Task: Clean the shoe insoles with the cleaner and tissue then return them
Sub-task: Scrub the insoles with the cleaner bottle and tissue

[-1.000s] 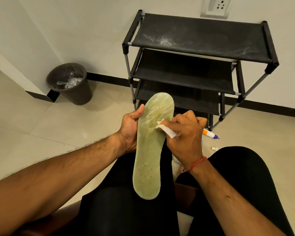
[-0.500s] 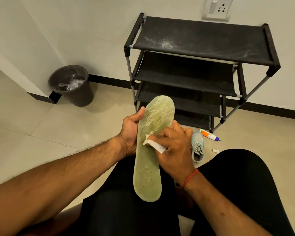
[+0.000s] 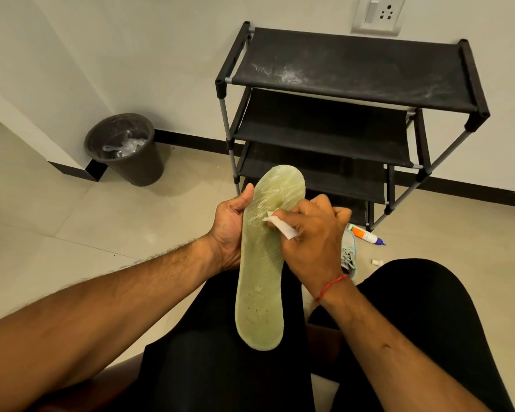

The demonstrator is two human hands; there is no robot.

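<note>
1. Scrubbing is under way: the right hand (image 3: 312, 233) pinches a folded white tissue (image 3: 280, 226) between thumb and curled fingers and presses it on the toe half of the green insole (image 3: 262, 263).
2. Half a second ago the tissue sat lower, nearer the middle of the insole. A second ago it was up on the toe half, about where it is now. The hand has gone down and come back, one full rubbing stroke.
3. The left hand (image 3: 231, 224) has not shifted. It grips the insole's left edge, thumb on the top face and fingers behind. The toe end points toward the shoe rack (image 3: 354, 69) and the heel end hangs over the person's lap. I cannot tell whether the heel touches the thigh.
4. The insole has kept its place through all three moments, so that grip seems to steady it well against the rubbing.
5. Pale streaks show on the toe half and dark specks on the heel half. By that, the heel half probably still needs wiping.
6. On the floor at the foot of the rack, the cleaner bottle (image 3: 364, 234) lies on its side. The light blue shoe (image 3: 348, 251) lies just beside it, more hidden behind the right hand than half a second ago.
7. For the task, this is still the wiping step. The insole is not yet back in the shoe, and only one insole is in view.
</note>
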